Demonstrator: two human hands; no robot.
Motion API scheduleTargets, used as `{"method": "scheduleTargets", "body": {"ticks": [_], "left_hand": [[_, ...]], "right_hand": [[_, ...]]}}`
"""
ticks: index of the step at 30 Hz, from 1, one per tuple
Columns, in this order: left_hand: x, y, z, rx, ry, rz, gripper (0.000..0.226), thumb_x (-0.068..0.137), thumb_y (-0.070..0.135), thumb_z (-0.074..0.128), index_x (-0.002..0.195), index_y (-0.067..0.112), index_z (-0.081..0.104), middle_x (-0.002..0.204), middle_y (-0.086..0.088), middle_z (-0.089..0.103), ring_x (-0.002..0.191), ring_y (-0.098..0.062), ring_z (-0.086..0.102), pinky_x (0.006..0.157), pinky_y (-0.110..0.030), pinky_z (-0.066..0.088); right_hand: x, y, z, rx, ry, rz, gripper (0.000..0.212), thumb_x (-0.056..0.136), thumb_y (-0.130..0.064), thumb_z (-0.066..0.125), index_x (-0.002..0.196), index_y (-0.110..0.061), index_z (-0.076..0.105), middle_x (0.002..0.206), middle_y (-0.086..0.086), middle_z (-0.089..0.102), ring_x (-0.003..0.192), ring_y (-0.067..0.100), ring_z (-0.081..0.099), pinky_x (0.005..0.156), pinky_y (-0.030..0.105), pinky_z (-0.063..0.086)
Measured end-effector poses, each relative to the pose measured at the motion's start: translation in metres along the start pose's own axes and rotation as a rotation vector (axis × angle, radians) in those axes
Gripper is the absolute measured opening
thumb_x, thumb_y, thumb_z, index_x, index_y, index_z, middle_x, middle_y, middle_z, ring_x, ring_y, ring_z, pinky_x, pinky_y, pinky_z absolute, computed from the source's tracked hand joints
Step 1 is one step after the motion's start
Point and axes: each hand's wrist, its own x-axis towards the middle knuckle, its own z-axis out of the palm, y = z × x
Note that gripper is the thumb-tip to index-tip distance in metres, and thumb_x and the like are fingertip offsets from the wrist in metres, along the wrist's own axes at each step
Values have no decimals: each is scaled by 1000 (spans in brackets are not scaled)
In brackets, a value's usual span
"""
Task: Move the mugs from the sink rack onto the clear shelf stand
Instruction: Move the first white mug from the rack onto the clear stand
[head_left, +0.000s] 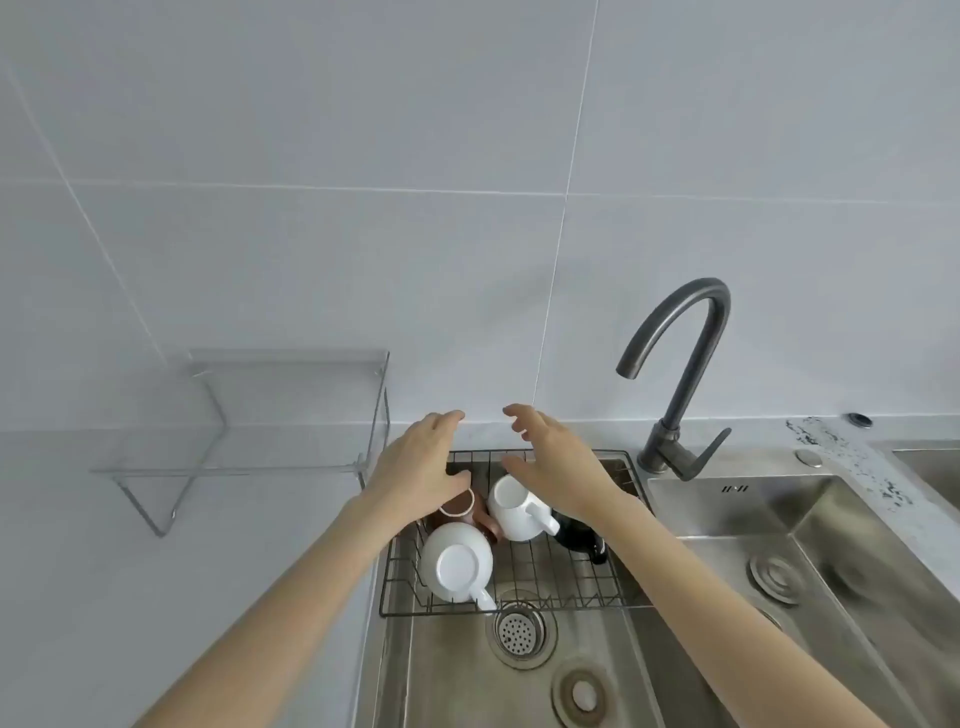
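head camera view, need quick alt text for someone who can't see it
Two bare hands, left and right, reach open over a black wire sink rack holding two white ceramic mugs, a brown mug and a dark mug. An empty clear acrylic shelf stand sits on the counter to the left.

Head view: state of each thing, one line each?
Left hand: open, above rack, holding nothing.
Right hand: open, holding nothing.
Black wire sink rack: holds four mugs.
Near white ceramic mug: upside down.
Far white ceramic mug: on its side.
Brown mug: tipped.
Black mug: partly hidden.
Clear shelf stand: empty.
Grey curved faucet: off.
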Motion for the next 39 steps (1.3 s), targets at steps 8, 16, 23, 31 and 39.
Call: {"method": "scheduleTargets", "body": {"ticks": [8, 16, 23, 31, 39], "left_hand": [[-4, -37, 65, 74, -251, 36, 52, 75, 18, 60, 125, 21, 45, 131, 3, 48, 119, -19, 46, 86, -32, 42], [2, -68, 106, 70, -368, 37, 65, 76, 13, 62, 135, 19, 35, 145, 0, 36, 132, -20, 33, 101, -36, 39], [3, -84, 131, 10, -396, 95, 69, 73, 2, 62, 134, 13, 31, 144, -7, 32, 134, -24, 30, 96, -39, 45], [6, -91, 144, -45, -402, 92, 90, 67, 3, 72, 140, 15, 20, 153, -6, 19, 140, -21, 22, 99, -38, 45], [10, -93, 144, -47, -429, 69, 94, 66, 8, 75, 141, 16, 21, 154, -5, 21, 141, -19, 21, 110, -36, 34]], "right_hand": [[-6, 37, 53, 143, -156, 201, 32, 83, -22, 57, 114, -13, 55, 112, 9, 64, 103, 26, 58, 90, 37, 48], [-2, 81, 113, 268, -362, 417, 18, 79, -13, 54, 86, -1, 66, 95, 19, 70, 94, 32, 63, 88, 42, 51], [4, 99, 147, 274, -594, 484, 19, 77, -15, 59, 89, -7, 72, 99, 14, 72, 93, 27, 64, 71, 27, 54], [6, 106, 162, 347, -654, 488, 16, 72, -21, 68, 81, -9, 73, 94, 18, 71, 74, 11, 51, 63, 23, 40], [4, 109, 166, 394, -607, 469, 10, 73, -15, 69, 81, -10, 74, 85, 13, 72, 78, 14, 56, 71, 24, 44]]}}
